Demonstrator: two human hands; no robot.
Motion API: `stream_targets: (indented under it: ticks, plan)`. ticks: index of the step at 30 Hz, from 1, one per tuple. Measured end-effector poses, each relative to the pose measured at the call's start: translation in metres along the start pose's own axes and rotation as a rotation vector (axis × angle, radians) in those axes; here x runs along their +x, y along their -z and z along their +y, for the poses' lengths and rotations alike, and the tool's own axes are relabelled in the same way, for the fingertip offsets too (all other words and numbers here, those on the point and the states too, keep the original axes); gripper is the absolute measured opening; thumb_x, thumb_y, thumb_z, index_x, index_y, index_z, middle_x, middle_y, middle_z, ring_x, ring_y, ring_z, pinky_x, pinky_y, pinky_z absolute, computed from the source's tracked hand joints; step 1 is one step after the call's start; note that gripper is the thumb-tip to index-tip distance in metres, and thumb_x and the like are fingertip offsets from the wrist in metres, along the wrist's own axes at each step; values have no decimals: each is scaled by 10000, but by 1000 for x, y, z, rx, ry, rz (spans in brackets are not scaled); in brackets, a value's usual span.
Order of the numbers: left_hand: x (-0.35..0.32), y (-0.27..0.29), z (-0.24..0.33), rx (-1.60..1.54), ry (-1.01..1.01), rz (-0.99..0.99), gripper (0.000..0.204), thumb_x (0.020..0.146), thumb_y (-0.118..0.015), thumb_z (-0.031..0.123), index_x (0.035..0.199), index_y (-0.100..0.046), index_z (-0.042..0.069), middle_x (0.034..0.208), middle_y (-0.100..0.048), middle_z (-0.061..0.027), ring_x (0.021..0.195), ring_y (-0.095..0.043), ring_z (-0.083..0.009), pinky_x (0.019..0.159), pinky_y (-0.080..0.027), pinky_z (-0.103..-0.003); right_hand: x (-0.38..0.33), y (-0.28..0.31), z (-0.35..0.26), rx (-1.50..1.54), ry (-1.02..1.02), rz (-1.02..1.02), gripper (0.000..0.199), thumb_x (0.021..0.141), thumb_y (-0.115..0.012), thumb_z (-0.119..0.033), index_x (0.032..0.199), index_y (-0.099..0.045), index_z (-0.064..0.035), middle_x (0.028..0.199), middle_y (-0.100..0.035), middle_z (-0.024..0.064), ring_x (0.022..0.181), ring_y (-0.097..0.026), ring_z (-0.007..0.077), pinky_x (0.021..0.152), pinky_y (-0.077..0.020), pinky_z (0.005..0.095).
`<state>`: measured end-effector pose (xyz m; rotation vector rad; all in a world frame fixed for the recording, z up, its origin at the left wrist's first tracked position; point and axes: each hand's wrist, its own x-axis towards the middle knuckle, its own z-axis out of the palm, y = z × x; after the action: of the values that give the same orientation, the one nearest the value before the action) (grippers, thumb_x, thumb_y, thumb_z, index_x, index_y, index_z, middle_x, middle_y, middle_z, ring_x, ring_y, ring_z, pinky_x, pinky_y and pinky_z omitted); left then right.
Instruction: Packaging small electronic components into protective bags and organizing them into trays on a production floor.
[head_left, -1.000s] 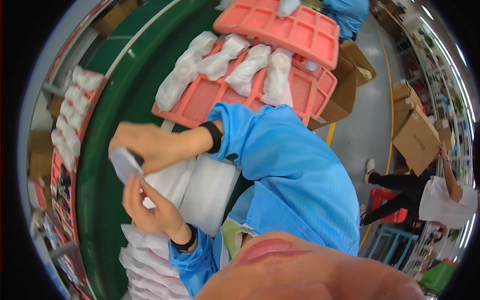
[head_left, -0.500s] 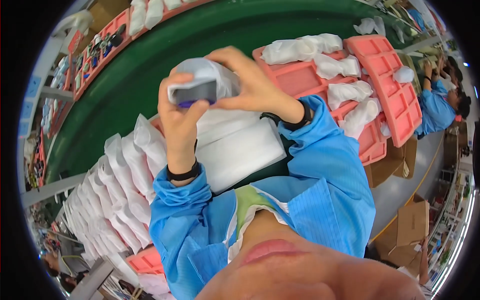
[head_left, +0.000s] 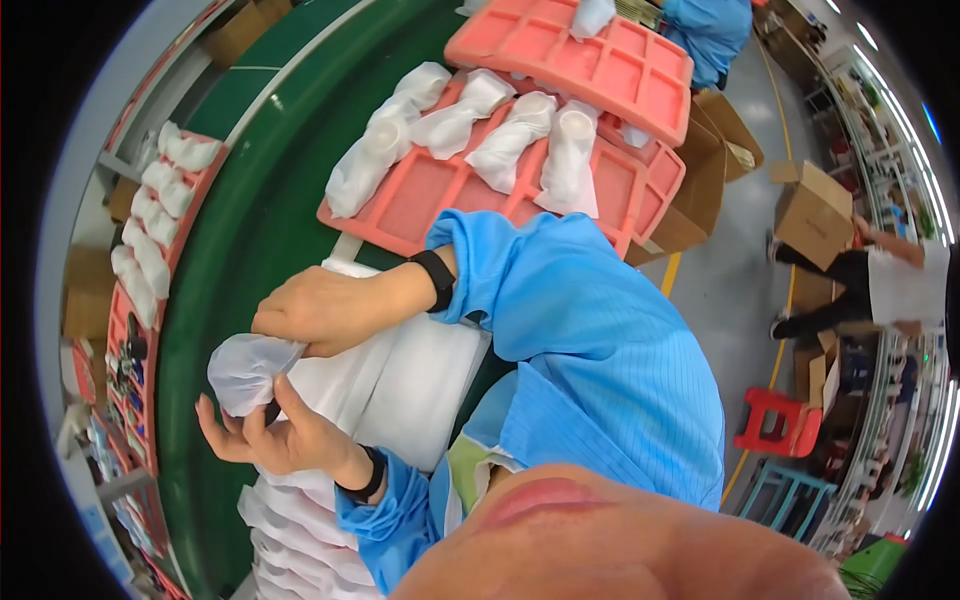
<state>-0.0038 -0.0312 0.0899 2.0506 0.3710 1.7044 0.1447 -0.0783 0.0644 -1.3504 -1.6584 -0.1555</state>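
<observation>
My right hand (head_left: pixel 320 310), with a black wristband and a blue sleeve, grips the top of a small white bag (head_left: pixel 245 368) with something inside it. My left hand (head_left: pixel 275 435) is under the bag, thumb pressed on it and fingers spread. Both hands are over a stack of white sheets (head_left: pixel 420 370) at the edge of a green belt (head_left: pixel 250 220). What is in the bag is hidden.
Pink trays (head_left: pixel 440 195) with several white wrapped items lie beyond my hands, with another tray (head_left: pixel 600 60) stacked above. More white bags (head_left: pixel 290 540) pile at lower left. Cardboard boxes (head_left: pixel 815 210), a red stool (head_left: pixel 775 420) and another person (head_left: pixel 880 285) are on the right.
The view has swung. The dark object held up in the open bag is now covered by the bag, and both hands have come down to the left.
</observation>
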Motion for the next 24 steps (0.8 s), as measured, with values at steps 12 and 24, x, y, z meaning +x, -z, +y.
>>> stream_targets:
  ticks: [12, 24]
  plan:
    - [24, 23, -10, -379, 622, 187, 246, 925, -603, 209, 949, -579, -34, 1145, -541, -135, 1034, -542, -214, 883, -432, -322, 9, 0, 5, 720, -396, -565, 357, 811, -713, -285, 988, -582, -4, 800, -656, 112, 683, -653, 230, 574, -499, 344]
    - [19, 16, -18, -61, 636, -48, 249, 954, -562, 219, 1010, -587, -23, 948, -598, -80, 891, -558, -144, 793, -421, -259, 6, -27, 119, 702, -1035, -100, 433, 775, -691, -199, 1126, -579, 29, 1062, -626, 161, 930, -615, 272, 782, -504, 351]
